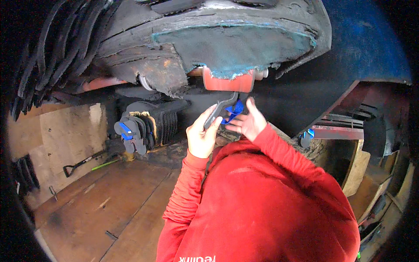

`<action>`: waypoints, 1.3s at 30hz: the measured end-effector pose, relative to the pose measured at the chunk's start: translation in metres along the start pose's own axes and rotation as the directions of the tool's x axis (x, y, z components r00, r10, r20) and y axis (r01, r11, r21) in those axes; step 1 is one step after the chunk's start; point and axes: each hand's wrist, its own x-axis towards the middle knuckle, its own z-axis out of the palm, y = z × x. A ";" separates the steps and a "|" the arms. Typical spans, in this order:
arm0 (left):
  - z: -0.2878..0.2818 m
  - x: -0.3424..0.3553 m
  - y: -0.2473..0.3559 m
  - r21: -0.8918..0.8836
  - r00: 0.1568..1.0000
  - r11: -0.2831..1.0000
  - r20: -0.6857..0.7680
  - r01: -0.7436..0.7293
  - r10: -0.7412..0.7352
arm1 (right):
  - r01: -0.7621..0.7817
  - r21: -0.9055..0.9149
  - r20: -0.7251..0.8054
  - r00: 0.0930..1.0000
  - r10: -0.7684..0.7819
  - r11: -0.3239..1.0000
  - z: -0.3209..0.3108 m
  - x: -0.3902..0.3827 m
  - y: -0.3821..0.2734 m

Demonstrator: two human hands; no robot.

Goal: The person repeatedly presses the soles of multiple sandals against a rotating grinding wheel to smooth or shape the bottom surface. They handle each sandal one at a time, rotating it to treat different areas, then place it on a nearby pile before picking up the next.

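In my left hand (201, 135) is a thin, curved dark grey piece shaped like a shoe sole (220, 111), pinched between thumb and fingers. The sole's upper end reaches the lower edge of a reddish, smooth-looking wheel (228, 85); whether they touch I cannot tell. A bright blue strap (235, 111) stands out from the sole's right side. Close by that strap is my right hand (253, 120), its thumb up and its fingers spread, with nothing visibly gripped. Ragged, dusty teal cloth (240, 48) hangs over the top of the wheel.
Left of the hands stands a stack of dark soles (159, 122), with blue at its near end. Many dark curved strips (70, 39) hang at the upper left. A blue panel (371, 43) slopes down on the right. A black-handled tool (78, 166) leans by the wooden board.
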 end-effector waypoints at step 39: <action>-0.031 -0.066 0.105 0.458 0.992 0.881 0.076 -0.123 0.100 | -0.128 -0.113 0.432 0.887 0.165 0.985 0.051 -0.041 -0.027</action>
